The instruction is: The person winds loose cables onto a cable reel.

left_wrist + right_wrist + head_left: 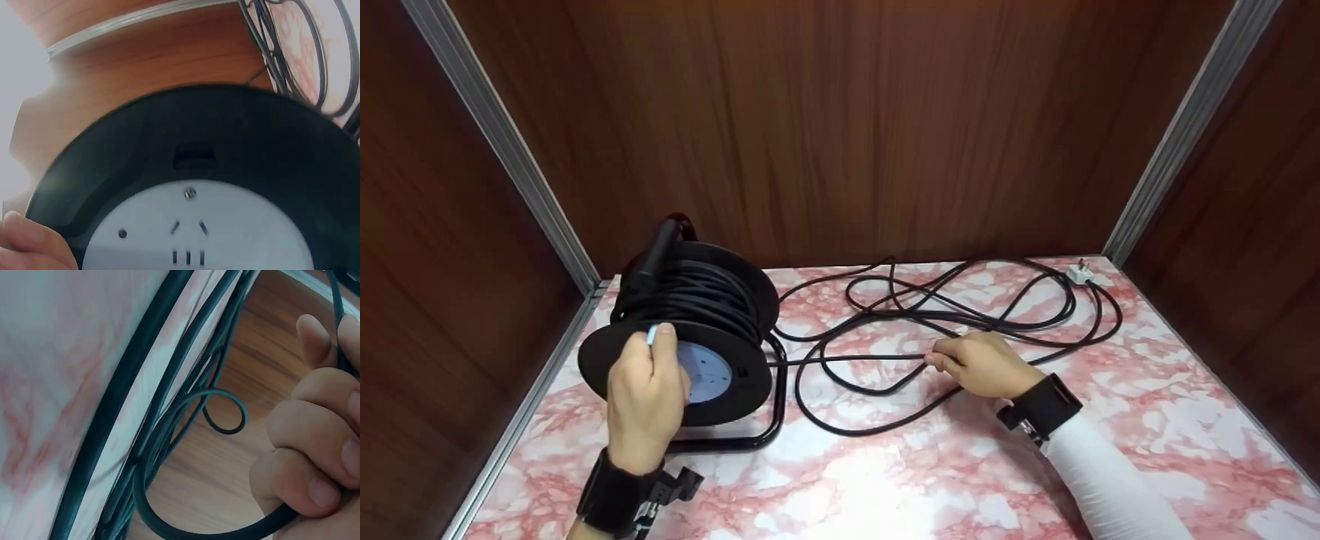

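Note:
A black cable reel (750, 360) stands at the left on a tubular frame, with black cable wound between its flanges and a pale socket disc (197, 236) on its face. My left hand (649, 382) is curled at the front flange, around what looks like the reel's winding knob (652, 334); only a light blue bit shows between thumb and fingers. To the right, my right hand (982, 364) grips the black cable (870, 358), which runs fairly straight from the reel. In the right wrist view, the cable passes through curled fingers (315, 422) and loops out below.
Loose cable loops (885, 311) spread over the pink-and-white marbled table (847, 480), ending in a white plug (1080, 273) at the back right. Brown wood-grain panels (847, 135) with metal edge strips enclose the back and sides.

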